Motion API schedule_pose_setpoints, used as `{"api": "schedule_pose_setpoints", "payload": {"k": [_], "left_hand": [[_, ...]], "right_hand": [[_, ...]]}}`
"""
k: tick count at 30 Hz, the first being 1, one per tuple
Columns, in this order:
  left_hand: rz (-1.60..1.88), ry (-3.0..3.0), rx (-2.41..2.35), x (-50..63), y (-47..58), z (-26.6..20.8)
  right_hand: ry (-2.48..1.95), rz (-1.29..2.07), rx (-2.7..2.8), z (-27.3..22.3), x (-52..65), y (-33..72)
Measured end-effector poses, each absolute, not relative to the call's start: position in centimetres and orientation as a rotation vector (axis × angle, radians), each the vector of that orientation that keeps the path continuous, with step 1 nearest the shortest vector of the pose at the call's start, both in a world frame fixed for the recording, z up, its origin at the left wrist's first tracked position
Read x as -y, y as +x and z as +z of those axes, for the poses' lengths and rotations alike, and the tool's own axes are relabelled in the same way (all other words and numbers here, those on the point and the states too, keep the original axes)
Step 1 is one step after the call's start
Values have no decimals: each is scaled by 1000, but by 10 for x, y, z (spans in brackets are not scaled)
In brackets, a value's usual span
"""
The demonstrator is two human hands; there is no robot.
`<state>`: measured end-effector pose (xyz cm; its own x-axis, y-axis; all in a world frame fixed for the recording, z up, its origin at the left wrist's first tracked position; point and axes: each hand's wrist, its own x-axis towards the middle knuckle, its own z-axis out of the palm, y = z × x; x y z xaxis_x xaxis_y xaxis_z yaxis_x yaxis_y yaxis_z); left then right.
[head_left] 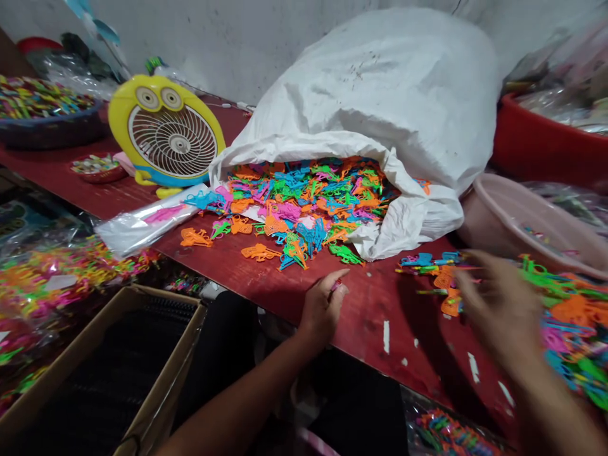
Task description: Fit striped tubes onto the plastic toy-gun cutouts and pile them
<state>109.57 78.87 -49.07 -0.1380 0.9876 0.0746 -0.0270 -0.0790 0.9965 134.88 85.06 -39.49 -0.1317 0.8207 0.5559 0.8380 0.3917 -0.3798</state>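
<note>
My left hand (323, 310) is closed over the front part of the red table, its fingers pinched on a small pinkish-red piece (336, 285). Farther right, my right hand (498, 307) is smeared by motion above some small plastic toy pieces (449, 297) in orange, blue and yellow. Whether its fingers grip one of them I cannot tell. In front of my hands, a big white sack (399, 95) lies on its side, and a heap of bright plastic toy pieces (304, 190) spills from its mouth. Another pile of such pieces (574, 316) lies beside my right hand.
A yellow cartoon-faced fan (178, 136) stands left of the sack, with a clear plastic bag (137, 225) before it. A pink basin (532, 221) and a red tub (546, 136) stand right. Below the table's left edge sits an open cardboard box (137, 301) of dark items.
</note>
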Motion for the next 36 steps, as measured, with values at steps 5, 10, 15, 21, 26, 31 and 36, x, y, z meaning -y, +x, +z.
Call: {"api": "schedule_pose_setpoints", "payload": {"k": [5,10,15,21,26,31,36], "left_hand": [[1451,1156,-1314,-787,1097,-493],[1426,1232,-1381,-788,1097,-494],[1451,1331,-1423,-789,1098,-490],[1358,1415,-1256,-787,1093,-484],[1342,1377,-1173,-787,1087,-482],[1307,1369,-1161,-787,1088,-478],[1232,1387,-1077,-785,1089,-476]], "right_hand": [[-1345,-109,2528,-443,-863,1231],[-1442,-178,2562,-450,-870,1221],[-1433,420,2262,-462,-846,1242],[-1208,1425,1472,-454,-809,1234],[-1138,1681,1459,-440,-804,1246],[-1215,834,2085,-430,-817,1265],[-1275,242,2668,-424,-818,1272]]}}
